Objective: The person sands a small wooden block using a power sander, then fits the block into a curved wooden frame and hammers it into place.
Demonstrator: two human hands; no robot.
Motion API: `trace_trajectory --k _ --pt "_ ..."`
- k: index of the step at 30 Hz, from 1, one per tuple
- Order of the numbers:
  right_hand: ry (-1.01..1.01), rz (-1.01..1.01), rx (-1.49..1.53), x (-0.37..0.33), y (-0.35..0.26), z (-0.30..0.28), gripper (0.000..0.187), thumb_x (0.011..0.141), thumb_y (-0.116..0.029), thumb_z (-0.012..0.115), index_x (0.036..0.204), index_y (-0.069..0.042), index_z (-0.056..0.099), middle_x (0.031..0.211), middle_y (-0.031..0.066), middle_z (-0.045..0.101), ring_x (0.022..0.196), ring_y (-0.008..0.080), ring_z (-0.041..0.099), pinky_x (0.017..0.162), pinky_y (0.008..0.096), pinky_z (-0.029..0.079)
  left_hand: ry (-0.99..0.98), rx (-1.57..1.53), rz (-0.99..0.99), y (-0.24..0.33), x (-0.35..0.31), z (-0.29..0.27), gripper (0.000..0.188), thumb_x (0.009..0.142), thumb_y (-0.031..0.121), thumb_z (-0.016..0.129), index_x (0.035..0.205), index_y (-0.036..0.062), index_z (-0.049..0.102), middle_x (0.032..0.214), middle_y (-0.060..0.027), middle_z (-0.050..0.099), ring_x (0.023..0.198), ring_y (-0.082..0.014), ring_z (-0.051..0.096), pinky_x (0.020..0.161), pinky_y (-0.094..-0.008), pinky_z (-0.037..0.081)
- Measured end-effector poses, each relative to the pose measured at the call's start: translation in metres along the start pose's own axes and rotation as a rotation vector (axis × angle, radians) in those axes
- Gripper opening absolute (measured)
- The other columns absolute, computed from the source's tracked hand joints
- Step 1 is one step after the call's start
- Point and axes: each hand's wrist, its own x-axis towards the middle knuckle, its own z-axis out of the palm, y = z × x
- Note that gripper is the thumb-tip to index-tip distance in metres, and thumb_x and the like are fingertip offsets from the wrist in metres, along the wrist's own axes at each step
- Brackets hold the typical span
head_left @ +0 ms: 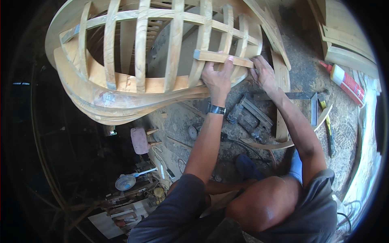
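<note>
A: Head view 1st. What've we got in the L hand (217,79)?

B: Short wooden bar (214,56), approx. level, bluish on its L end. We see the L hand clamped on it nr the middle, thumb up over the front edge, fingers partly hidden behind. Dark watch (216,109) on that wrist.

A: And the R hand (265,75)?

B: Closed on the bar's R end w/ thumb & fingertips. So we have both hands on 1 pc, just apart from each other.

A: Where's the bar, rel. to the big curved wooden frame (142,48)?

B: In front of its R-side slats, crossing several. We can't tell if it touches them.

A: Floor stuff?

B: Red-and-white bottle (348,85), red nozzle, far R. Metal square (314,107) by the R forearm, yellow-and-black tool (327,125) just beside it. Dark power tool (251,115) between the forearms; we can't ID the exact type. Thin curved wood strip (279,145) nr the knee.

A: L side?

B: Pinkish padded pc (139,141), and a fan (125,182) lower down, w/ clutter nearby, too dim for us to sort.
</note>
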Motion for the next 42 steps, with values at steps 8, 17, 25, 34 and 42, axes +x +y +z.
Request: trace_trajectory --k 8,17,25,34,42 --pt "-0.07 0.063 0.014 -0.008 0.007 -0.005 0.029 0.094 -0.016 0.066 0.119 -0.001 0.059 0.112 0.0171 0.059 0.105 0.0393 0.063 0.091 0.0466 0.053 -0.045 -0.051 -0.081 -0.002 -0.002 0.002 0.041 0.09 0.014 0.079 0.119 -0.0124 0.068 0.107 -0.0157 0.074 0.097 -0.0183 0.071 0.09 -0.0305 0.054" --pt "-0.024 0.123 0.039 -0.011 0.008 -0.002 0.033 0.096 -0.019 0.066 0.122 0.0 0.058 0.116 0.0196 0.059 0.107 0.042 0.063 0.093 0.0474 0.053 -0.017 -0.037 -0.064 -0.004 0.0 0.006 0.042 0.088 0.017 0.081 0.119 -0.0098 0.069 0.106 -0.0143 0.074 0.095 -0.0176 0.07 0.089 -0.0308 0.054" --pt "0.034 0.12 0.063 -0.016 0.001 0.004 0.033 0.096 -0.014 0.066 0.124 0.0 0.056 0.114 0.0213 0.058 0.105 0.0436 0.062 0.091 0.0485 0.053 -0.009 -0.01 -0.043 -0.011 -0.001 0.003 0.042 0.089 0.018 0.081 0.119 -0.0084 0.07 0.105 -0.013 0.073 0.095 -0.0165 0.069 0.087 -0.0308 0.054" --pt "0.065 0.079 0.055 -0.017 0.005 -0.001 0.032 0.095 -0.015 0.066 0.123 0.0 0.059 0.113 0.0193 0.06 0.104 0.041 0.063 0.091 0.0469 0.054 -0.006 0.021 -0.031 -0.008 -0.002 0.006 0.043 0.089 0.022 0.081 0.119 -0.0069 0.07 0.103 -0.0118 0.074 0.094 -0.0156 0.068 0.087 -0.0312 0.054" --pt "-0.27 0.268 0.092 -0.096 -0.05 -0.009 0.029 0.094 -0.027 0.069 0.102 -0.001 0.06 0.095 0.019 0.059 0.084 0.0396 0.065 0.075 0.0482 0.054 -0.053 0.138 0.253 -0.023 -0.031 -0.011 0.032 0.083 0.022 0.081 0.102 -0.0023 0.071 0.103 -0.0154 0.07 0.102 -0.0305 0.064 0.093 -0.0427 0.049"
